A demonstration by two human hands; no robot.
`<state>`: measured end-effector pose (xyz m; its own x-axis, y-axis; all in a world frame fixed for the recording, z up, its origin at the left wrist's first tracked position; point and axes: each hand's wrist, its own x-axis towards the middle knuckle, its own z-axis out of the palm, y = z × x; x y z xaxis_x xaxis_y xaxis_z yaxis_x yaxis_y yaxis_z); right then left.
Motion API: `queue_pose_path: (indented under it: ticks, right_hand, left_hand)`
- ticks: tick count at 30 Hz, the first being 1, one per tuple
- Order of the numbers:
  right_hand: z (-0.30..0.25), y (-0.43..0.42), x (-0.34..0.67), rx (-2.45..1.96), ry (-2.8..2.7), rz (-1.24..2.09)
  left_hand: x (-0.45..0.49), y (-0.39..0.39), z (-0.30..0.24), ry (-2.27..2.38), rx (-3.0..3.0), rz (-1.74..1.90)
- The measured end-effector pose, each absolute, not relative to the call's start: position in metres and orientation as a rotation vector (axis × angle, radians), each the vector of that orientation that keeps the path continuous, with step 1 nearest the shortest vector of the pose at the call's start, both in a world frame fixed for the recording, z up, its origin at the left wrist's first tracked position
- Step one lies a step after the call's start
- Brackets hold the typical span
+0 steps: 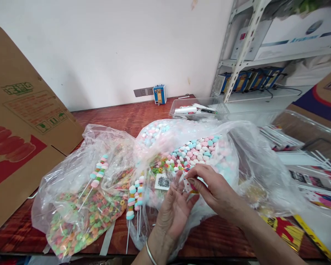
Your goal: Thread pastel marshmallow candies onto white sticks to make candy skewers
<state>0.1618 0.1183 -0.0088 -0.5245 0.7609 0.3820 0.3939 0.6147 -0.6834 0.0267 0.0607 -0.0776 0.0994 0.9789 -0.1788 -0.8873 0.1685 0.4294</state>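
Note:
Between my hands is a small clear bag (188, 185) with a white and coloured print. My right hand (213, 187) is closed, pinching the bag's printed edge between thumb and fingers. Palm up, my left hand (174, 211) curls its fingers at the bag's other side; the clear film is hard to make out there. A white label with dark print (162, 182) shows just left of my left fingers. Behind the hands lies a large open plastic bag of pink, white and blue marshmallows (201, 149). Marshmallow candy skewers (131, 202) lie left of my left hand.
A clear bag of coloured ring gummies (85, 217) lies at left with two more skewers (99, 173) on it. Cardboard boxes flank the table (107, 110). A plastic tray (223, 107) holds pens and tubes. At right are printed packs (317, 180) and a white shelf rack (239, 62).

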Motion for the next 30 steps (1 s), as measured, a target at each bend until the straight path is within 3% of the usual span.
queue_pose_path:
  ticks: [9,22,30]
  right_hand:
    - [-0.036,0.093,0.167,-1.03,-1.518,1.304]
    - [-0.053,0.073,0.167,-1.275,-1.698,1.047]
    - [-0.056,0.073,0.17,-1.272,-1.788,0.945]
  left_hand:
    - [0.039,0.057,-0.054,0.793,0.102,1.576]
    - [0.036,0.052,-0.066,1.045,0.107,1.696]
    - [0.036,0.054,-0.073,0.895,0.014,1.602]
